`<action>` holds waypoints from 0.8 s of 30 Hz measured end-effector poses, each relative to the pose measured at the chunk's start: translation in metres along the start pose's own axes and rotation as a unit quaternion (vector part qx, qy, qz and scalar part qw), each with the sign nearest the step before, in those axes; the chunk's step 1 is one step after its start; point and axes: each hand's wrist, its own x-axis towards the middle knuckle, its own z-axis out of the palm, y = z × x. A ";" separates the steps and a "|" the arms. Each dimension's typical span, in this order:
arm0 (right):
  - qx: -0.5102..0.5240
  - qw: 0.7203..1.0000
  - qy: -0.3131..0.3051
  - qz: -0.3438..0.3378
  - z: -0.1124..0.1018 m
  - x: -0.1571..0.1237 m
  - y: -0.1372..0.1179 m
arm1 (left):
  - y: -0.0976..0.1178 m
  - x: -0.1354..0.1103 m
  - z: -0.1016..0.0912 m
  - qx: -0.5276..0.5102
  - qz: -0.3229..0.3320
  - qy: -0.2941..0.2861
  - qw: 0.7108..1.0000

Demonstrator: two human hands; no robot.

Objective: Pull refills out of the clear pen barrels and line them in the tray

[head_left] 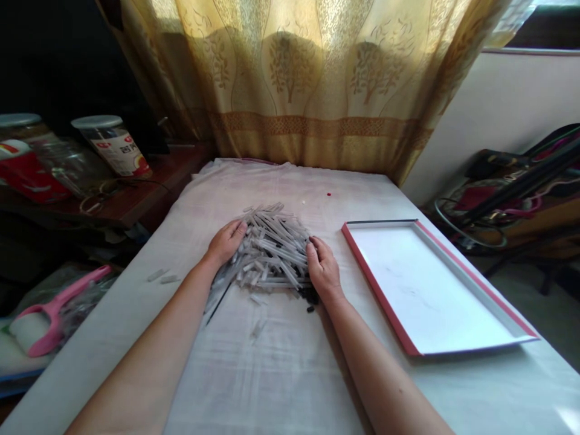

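A heaped pile of thin, translucent plastic tubes (pixel 276 254) lies on the cloth-covered table between my hands. My left hand (pixel 229 240) is curled against the pile's left side, thumb along the near face and the other fingers partly hidden. From the right, my right hand (pixel 323 266) cups the opposite side, its fingers bent in against the tubes. Small black pieces (pixel 310 296) sit under and beside my right hand. One thin dark stick (pixel 219 304) leans out at the pile's lower left. A few loose tubes (pixel 157 275) lie farther left.
A shallow white box lid with red sides (pixel 408 278) rests on the table at right. Tiny red piece (pixel 328 194) lies near the back. A curtain (pixel 290 78) hangs behind. Jars (pixel 113 145) stand on a side cabinet; a pink-handled roller (pixel 58 308) is at left.
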 end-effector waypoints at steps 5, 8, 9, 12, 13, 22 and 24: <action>0.050 0.997 0.053 0.021 -0.007 -0.006 -0.007 | 0.026 -0.012 0.008 0.014 -0.016 0.039 0.999; 0.032 0.998 0.062 0.001 -0.035 -0.024 -0.011 | 0.027 -0.038 -0.013 0.060 -0.002 0.025 0.998; 0.018 0.998 0.053 -0.017 -0.045 -0.032 -0.013 | 0.024 -0.050 -0.024 0.105 0.003 0.024 0.994; -0.035 0.996 0.026 -0.073 -0.068 -0.056 -0.022 | 0.005 -0.090 -0.053 0.233 -0.031 0.037 0.971; -0.049 0.994 0.013 -0.092 -0.071 -0.062 -0.025 | -0.003 -0.101 -0.060 0.250 -0.061 0.039 0.965; -0.173 0.974 -0.051 -0.136 -0.045 -0.067 -0.042 | -0.012 -0.131 -0.030 0.207 -0.011 0.031 0.978; -0.163 0.977 -0.042 -0.128 -0.044 -0.066 -0.041 | 0.002 -0.130 -0.018 0.202 0.018 0.016 0.979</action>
